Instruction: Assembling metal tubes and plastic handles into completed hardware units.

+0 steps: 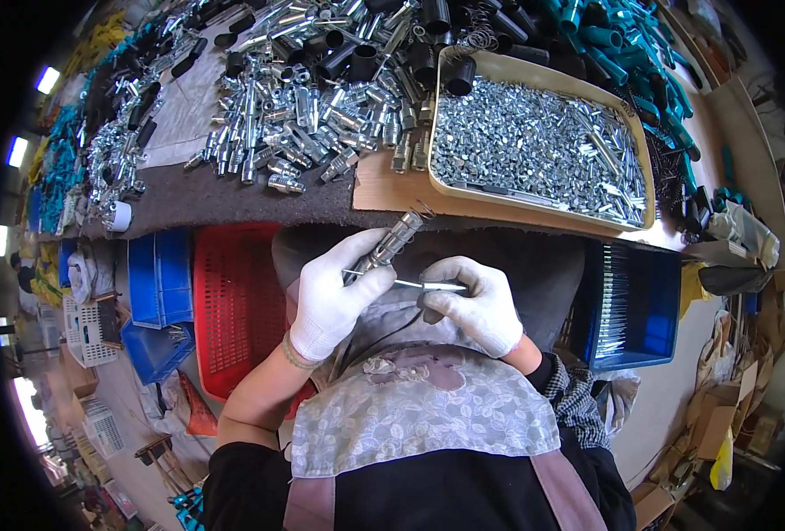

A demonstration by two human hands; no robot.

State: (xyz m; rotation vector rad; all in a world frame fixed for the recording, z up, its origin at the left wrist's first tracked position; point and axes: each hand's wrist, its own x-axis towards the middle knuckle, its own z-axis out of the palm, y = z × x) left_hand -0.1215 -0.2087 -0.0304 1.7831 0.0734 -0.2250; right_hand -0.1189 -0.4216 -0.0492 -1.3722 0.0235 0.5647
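White gloves cover both of my hands, held over my lap in front of the bench. My left hand [341, 288] is closed around a shiny metal cylindrical fitting [396, 239], tilted with its upper end away from me. A thin wire spring [423, 211] sticks out of that end. Between finger and thumb, my right hand [475, 303] pinches a slim metal rod [445, 286]. The rod points left toward the fitting's lower part; whether it touches is hidden by my left fingers.
Loose metal fittings [295, 133] are heaped on the bench beside a cream tray [534, 205] of small metal pieces. Teal handles [600, 40] lie at the far right. Below the bench edge are a red basket [233, 310] at left and a blue bin [649, 310] of thin rods at right.
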